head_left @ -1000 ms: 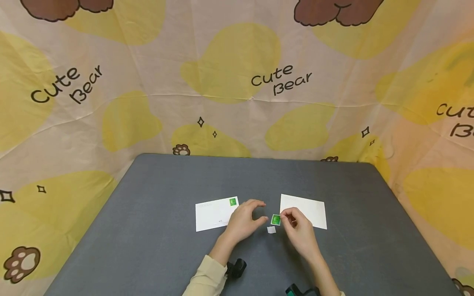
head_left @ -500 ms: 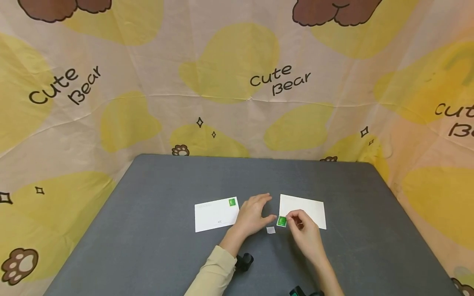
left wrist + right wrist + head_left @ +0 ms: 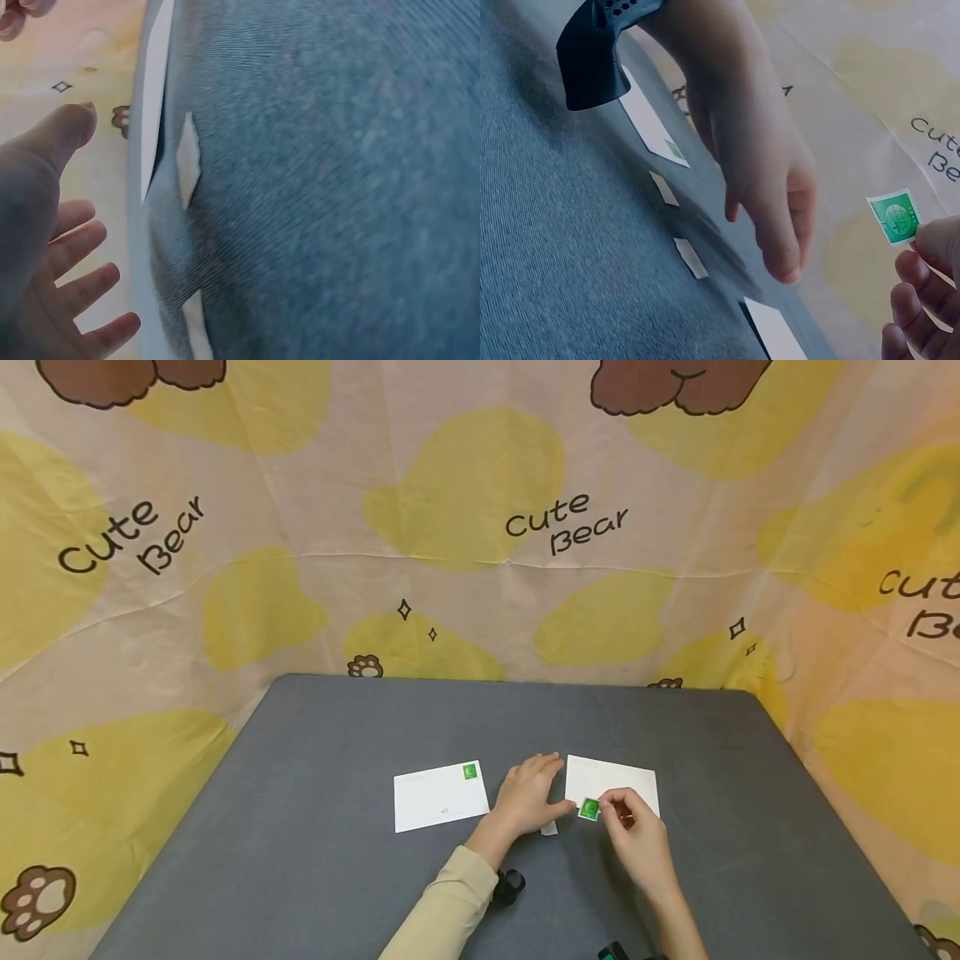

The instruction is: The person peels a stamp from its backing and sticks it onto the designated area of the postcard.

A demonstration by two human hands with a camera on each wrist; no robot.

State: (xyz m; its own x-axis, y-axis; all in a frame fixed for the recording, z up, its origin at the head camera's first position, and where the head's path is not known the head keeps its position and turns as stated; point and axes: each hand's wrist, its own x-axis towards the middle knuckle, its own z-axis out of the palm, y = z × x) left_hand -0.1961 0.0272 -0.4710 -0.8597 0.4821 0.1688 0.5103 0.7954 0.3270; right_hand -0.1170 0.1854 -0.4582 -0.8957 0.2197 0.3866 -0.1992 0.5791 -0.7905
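My right hand [image 3: 639,833] pinches a small green postage stamp [image 3: 588,809] with a white border by its edge. In the head view the stamp overlaps the near left part of a blank white envelope [image 3: 611,778]. The right wrist view shows the stamp's printed face [image 3: 898,216] between thumb and fingers. My left hand [image 3: 527,797] holds nothing; its fingers are spread beside that envelope's left edge, thumb pointing toward the stamp. To the left lies another white envelope [image 3: 435,799], bearing a green stamp [image 3: 470,772] in its upper right corner.
Two small white paper pieces, one upper [image 3: 664,188] and one lower [image 3: 691,258], lie on the grey table [image 3: 337,727] between the envelopes. The left hand partly covers them in the head view. A patterned cloth [image 3: 465,485] hangs behind the table.
Both hands have moved right, the right one carrying the stamp from the envelope's left side to over its near left part. The left hand now hides part of the small paper. The envelopes stay put.
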